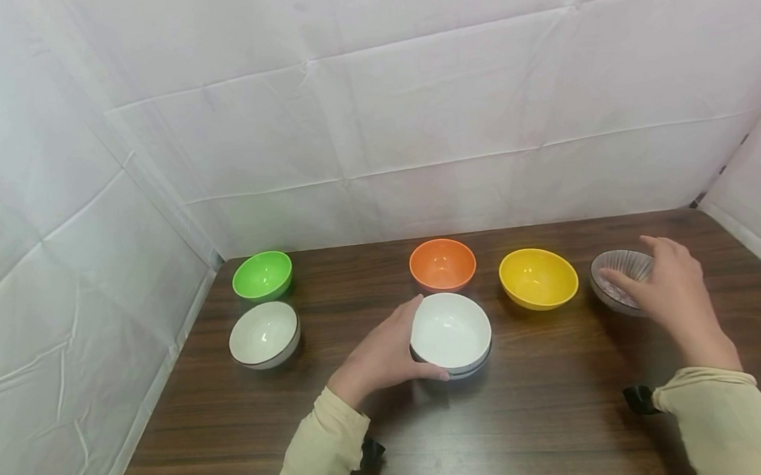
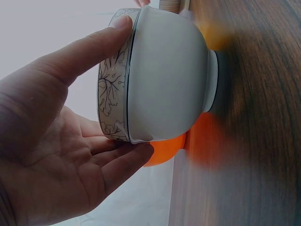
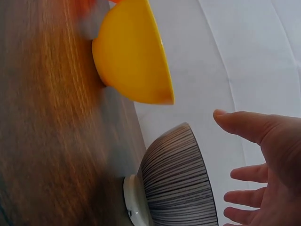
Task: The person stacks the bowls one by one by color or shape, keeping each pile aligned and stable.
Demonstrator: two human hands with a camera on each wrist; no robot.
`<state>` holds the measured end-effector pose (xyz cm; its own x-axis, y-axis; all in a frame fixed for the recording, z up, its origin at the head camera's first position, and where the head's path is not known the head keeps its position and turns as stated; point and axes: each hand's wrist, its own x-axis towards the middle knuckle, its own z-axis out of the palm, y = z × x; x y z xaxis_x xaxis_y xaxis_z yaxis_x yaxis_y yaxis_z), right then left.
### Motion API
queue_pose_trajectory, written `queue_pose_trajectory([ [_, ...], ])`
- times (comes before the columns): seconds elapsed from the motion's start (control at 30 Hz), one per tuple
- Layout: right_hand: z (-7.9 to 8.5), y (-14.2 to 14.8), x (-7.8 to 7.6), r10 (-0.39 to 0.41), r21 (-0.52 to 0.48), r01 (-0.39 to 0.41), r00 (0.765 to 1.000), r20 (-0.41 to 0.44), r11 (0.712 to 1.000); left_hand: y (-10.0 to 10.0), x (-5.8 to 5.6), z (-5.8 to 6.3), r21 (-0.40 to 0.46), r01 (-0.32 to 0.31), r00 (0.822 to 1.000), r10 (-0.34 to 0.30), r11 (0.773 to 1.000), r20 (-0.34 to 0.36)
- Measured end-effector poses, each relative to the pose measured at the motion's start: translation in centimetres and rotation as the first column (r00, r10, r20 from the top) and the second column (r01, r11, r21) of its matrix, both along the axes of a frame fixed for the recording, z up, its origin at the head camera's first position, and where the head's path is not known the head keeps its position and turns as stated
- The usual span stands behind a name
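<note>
My left hand [image 1: 385, 350] grips two nested bowls [image 1: 451, 333] at the middle of the table, thumb on the near side and fingers on the far side. In the left wrist view the inner patterned bowl [image 2: 113, 89] has dark plant line drawings outside, and it sits in a plain white bowl [image 2: 167, 77]. Over at the right, my right hand [image 1: 676, 288] hovers by a striped bowl [image 1: 625, 301] with its fingers spread. The right wrist view has a gap between the fingertips [image 3: 221, 115] and that bowl's rim.
Behind the nested bowls stands an orange bowl [image 1: 442, 265], with a yellow bowl [image 1: 538, 279] to its right. A green bowl [image 1: 262, 276] and a white dark-rimmed bowl [image 1: 265, 334] stand at the left of the wooden table [image 1: 528, 415]. White sheeting [image 1: 426, 108] walls the back and sides.
</note>
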<state>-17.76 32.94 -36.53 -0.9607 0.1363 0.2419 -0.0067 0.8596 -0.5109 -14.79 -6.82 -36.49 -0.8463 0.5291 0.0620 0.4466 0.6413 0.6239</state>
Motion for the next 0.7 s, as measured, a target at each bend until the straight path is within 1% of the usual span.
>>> queue_pose_trajectory([
  [0.27, -0.3, 0.5, 0.0, -0.013, 0.022, 0.011, 0.997, 0.073, 1.000, 0.0, 0.0, 0.0, -0.009, -0.005, 1.000, 0.005, 1.000, -0.004],
  [0.5, -1.1, 0.8, -0.4, -0.011, 0.074, 0.003, 0.994, 0.112, 0.997, 0.0, 0.0, -0.1, -0.017, -0.007, 1.000, 0.007, 1.000, -0.003],
  [0.7, -1.3, 0.9, -0.4, -0.015, 0.092, 0.001, 0.988, 0.152, 0.996, 0.0, 0.0, -0.1, -0.014, -0.006, 1.000, 0.006, 1.000, 0.001],
])
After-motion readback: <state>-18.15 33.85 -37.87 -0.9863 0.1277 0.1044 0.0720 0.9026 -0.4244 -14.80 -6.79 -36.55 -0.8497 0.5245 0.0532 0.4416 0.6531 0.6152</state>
